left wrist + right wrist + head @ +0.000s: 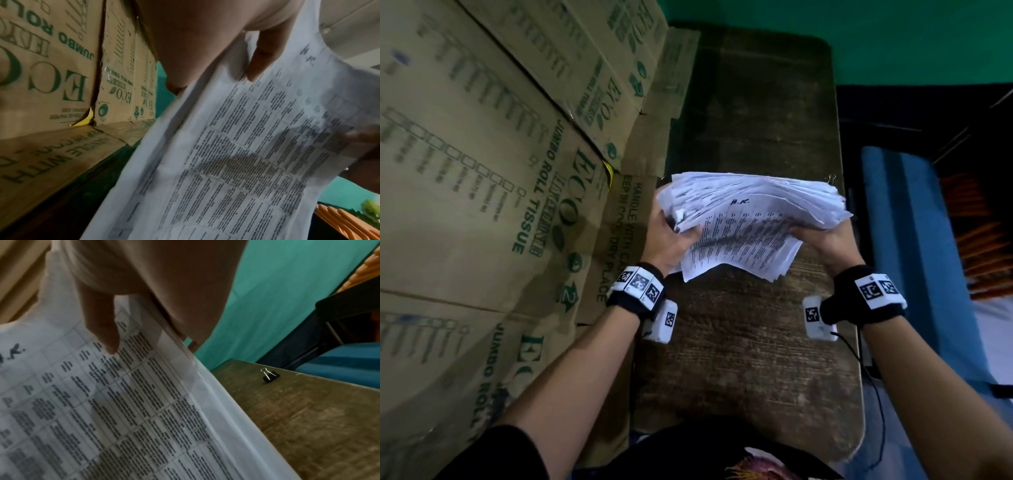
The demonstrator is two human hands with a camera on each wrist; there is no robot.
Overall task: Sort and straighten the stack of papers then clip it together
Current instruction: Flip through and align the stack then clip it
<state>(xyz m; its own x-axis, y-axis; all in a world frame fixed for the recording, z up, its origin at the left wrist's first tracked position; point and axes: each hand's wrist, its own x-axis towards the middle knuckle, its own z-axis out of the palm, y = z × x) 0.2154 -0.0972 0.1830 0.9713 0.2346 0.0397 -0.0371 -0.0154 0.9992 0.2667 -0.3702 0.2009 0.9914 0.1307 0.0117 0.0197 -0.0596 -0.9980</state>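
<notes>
A thick, uneven stack of printed white papers (750, 222) is held up off the wooden table (743, 342), its edges fanned and out of line. My left hand (667, 236) grips the stack's left side, thumb on the top sheet (242, 146). On the right side my right hand (822, 236) grips it, thumb pressed on the printed page (127, 402). A small black binder clip (270, 377) with silver handles lies on the table near its right edge, beyond the stack; the head view shows only its handles (831, 178).
Stacked brown cardboard boxes (482, 171) printed with green lettering stand tight against the table's left side. A green wall (893, 41) is behind the table. To the right sit a blue surface (907, 240) and orange ridged items (976, 240).
</notes>
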